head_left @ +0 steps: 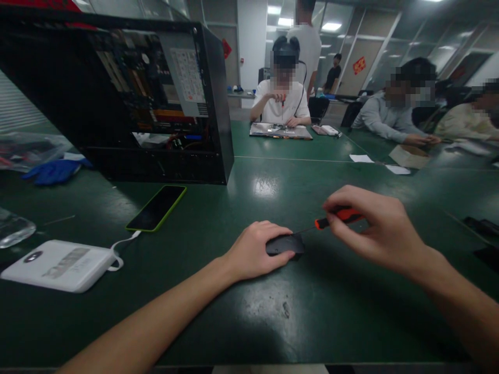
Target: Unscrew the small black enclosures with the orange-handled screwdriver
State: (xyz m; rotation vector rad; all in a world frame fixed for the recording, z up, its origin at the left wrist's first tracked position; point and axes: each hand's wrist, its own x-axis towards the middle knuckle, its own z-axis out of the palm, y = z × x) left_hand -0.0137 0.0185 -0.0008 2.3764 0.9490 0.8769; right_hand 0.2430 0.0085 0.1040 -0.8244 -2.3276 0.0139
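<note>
On the green table, a small black box-shaped block (285,244) lies between the thumb and fingers of my left hand (255,249), which grips it from the left. My right hand (374,228) is closed around the orange-and-black handle of a screwdriver (322,223). The screwdriver's thin shaft slopes down to the left, and its tip meets the far top edge of the block. Whether the tip sits in a screw is too small to make out.
An open black computer case (230,114) stands at the back left. Nearer lie a phone (158,208), a white power bank (58,265) with a cable, and a blue glove (54,171). Across the table, a person (280,101) works on a flat panel (265,131); others sit at right.
</note>
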